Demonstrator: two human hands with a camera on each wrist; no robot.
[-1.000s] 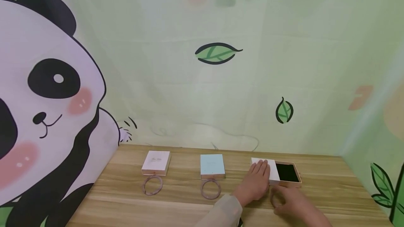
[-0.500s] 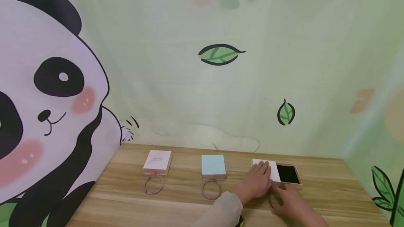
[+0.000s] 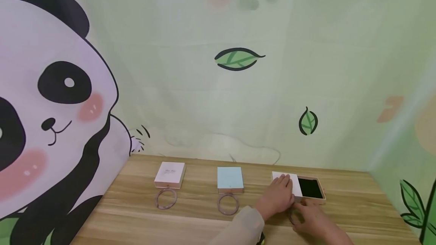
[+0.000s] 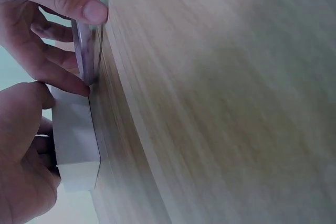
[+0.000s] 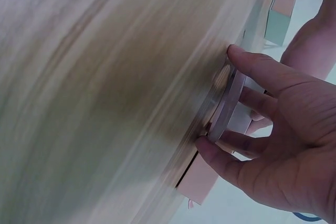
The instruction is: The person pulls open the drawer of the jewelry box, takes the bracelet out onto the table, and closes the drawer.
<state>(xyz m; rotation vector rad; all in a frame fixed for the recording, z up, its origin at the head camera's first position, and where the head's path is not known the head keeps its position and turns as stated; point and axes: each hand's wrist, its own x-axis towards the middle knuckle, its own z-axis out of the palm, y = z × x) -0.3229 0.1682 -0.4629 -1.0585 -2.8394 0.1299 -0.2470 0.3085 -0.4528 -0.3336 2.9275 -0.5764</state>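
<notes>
My left hand point(image 3: 277, 196) rests with straight fingers across the white sleeve point(image 3: 297, 186) of a drawer box at the right. The box's drawer point(image 3: 315, 200), lined in black, is slid partway out to the right. In front of it my right hand point(image 3: 313, 218) holds a pale purple bangle point(image 5: 231, 103) by its rim. In the right wrist view, thumb and fingers spread along the bangle, which lies low at the tabletop. The left wrist view shows the same bangle point(image 4: 85, 56) right beside the white box point(image 4: 76, 129).
A pale pink box point(image 3: 170, 173) stands at the left with a bangle point(image 3: 156, 202) in front. A light blue box point(image 3: 230, 179) sits mid-table, with another bangle point(image 3: 228, 214) before it. Behind the wooden table point(image 3: 190, 222) hangs a green backdrop point(image 3: 163, 67) with a panda.
The right hand has shifted slightly left with the bangle, closer to the left hand. The left hand stays on the sleeve. The head view has tilted a little.
</notes>
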